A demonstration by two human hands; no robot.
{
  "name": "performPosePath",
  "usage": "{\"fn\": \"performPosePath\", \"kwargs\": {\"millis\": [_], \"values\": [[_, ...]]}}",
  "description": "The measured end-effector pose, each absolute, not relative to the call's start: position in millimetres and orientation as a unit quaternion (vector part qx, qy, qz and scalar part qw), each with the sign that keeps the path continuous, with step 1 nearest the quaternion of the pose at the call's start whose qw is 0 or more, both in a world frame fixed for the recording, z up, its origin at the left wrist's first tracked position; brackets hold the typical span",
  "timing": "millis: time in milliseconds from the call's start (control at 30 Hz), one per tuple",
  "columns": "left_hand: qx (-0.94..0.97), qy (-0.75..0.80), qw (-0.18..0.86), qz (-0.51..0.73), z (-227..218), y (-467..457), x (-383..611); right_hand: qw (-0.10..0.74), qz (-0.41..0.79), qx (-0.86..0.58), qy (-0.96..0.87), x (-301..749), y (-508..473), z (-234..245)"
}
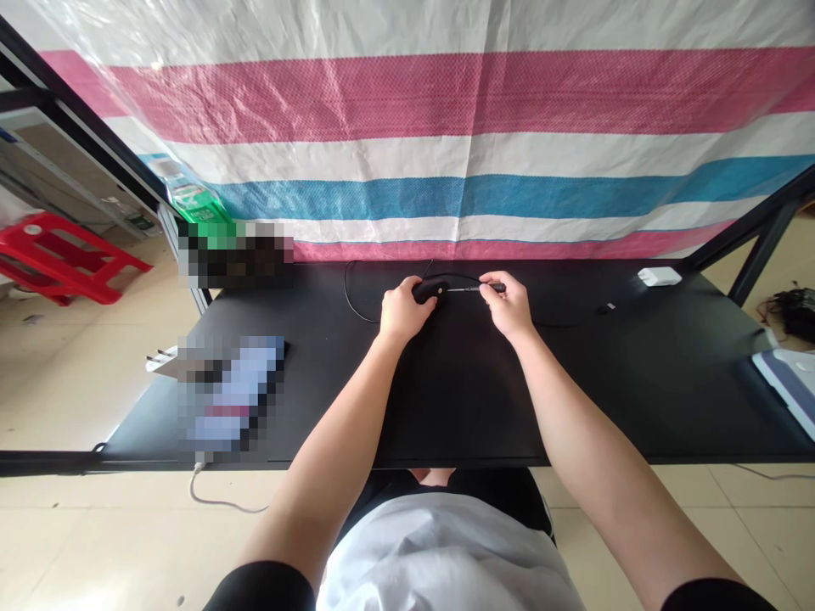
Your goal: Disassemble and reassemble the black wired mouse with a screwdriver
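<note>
My left hand [405, 309] is closed around a small black oval device [429, 290] near the far middle of the black table [458, 399]. My right hand [508, 302] pinches the black plug [489, 288] of a thin black cable [352, 299], just to the right of the device. The plug's metal tip points at the device's right end; I cannot tell whether it is inserted. The cable loops away to the left behind the device and runs right across the table.
A white charger block [660, 276] lies at the table's far right. Blurred items sit at the far left and front left. A striped tarp [446, 127] hangs behind. A red plastic stool [64, 259] stands on the floor at left, and a white-blue object [786, 386] at the right edge.
</note>
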State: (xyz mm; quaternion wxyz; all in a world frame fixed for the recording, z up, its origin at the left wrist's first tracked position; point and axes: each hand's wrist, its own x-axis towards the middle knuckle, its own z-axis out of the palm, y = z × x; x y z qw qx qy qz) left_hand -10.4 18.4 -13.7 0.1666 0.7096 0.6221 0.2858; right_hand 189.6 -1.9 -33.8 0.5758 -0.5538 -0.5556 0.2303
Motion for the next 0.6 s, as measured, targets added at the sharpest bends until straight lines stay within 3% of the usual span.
{"fn": "performPosePath", "kwargs": {"millis": [600], "values": [[0.687,0.633,0.187,0.305,-12.4,18.6,-10.2,0.567,0.21,-0.554,-0.573,192.6,-1.3,-36.6]]}}
